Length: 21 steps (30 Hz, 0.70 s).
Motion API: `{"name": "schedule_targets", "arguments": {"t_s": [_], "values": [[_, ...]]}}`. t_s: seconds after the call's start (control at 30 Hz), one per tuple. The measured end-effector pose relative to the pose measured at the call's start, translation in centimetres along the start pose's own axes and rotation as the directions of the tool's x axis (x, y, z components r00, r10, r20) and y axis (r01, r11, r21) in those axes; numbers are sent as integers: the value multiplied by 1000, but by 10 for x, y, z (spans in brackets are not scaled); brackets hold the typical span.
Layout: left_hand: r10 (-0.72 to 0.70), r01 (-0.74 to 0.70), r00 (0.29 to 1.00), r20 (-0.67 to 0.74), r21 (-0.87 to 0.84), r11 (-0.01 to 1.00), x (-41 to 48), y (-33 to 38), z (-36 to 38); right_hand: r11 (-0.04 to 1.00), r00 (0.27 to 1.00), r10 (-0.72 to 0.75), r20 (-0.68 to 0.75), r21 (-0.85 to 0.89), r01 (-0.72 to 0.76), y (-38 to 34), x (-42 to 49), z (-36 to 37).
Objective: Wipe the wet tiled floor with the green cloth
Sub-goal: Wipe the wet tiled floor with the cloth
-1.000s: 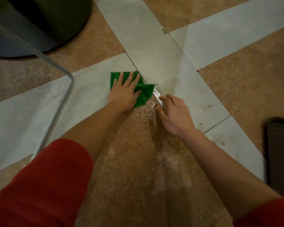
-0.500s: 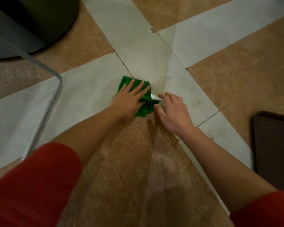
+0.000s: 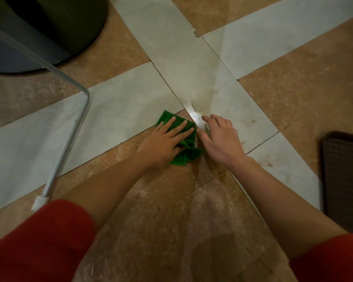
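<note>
A crumpled green cloth (image 3: 186,152) lies on the tiled floor (image 3: 114,110) where a grey tile meets a brown one. My left hand (image 3: 164,142) presses flat on top of it, fingers spread, covering most of it. My right hand (image 3: 220,139) rests on the floor just right of the cloth, fingers apart and holding nothing, its thumb near the cloth's edge. A shiny wet patch (image 3: 195,113) glints on the grey tile just beyond my right fingertips.
A bent metal chair leg (image 3: 73,127) with a white foot stands on the left. A dark round base (image 3: 55,29) fills the top left corner. A dark brown mat (image 3: 344,176) lies at the right edge. Red sleeves cover both upper arms.
My left hand has slid the cloth toward me, off the grey tile and onto the brown one. My right hand has stayed beside it on the floor.
</note>
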State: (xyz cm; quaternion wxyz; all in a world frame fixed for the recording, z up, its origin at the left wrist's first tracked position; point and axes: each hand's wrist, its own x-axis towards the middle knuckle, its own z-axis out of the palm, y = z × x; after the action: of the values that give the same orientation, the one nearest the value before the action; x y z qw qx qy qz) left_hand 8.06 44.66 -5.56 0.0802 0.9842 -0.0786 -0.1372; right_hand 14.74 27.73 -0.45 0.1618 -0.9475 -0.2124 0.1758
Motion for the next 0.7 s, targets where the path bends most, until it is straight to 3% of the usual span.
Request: {"name": "schedule_targets", "arguments": {"t_s": [0.17, 0.23, 0.37, 0.57, 0.63, 0.7], "values": [[-322, 313, 946, -38, -157, 937, 18, 16, -5, 1000, 1000, 1, 6, -25, -1, -3, -5, 2], [-299, 290, 953, -53, -137, 947, 12, 31, 0, 1000, 1000, -7, 8, -23, 7, -9, -4, 5], [-104, 104, 995, -5, -44, 994, -23, 9, 7, 998, 998, -58, 6, -34, 58, -28, 0, 11], [-448, 436, 893, -38, -171, 884, -26, -22, -1, 992, 993, -115, 15, -54, 116, -44, -2, 18], [-425, 416, 903, -64, -123, 901, -35, -4, 4, 993, 993, -101, 54, -57, 104, -47, -3, 21], [-264, 263, 964, -35, -45, 964, -59, 9, 13, 993, 991, -101, 87, -55, 106, -51, -2, 23]]}}
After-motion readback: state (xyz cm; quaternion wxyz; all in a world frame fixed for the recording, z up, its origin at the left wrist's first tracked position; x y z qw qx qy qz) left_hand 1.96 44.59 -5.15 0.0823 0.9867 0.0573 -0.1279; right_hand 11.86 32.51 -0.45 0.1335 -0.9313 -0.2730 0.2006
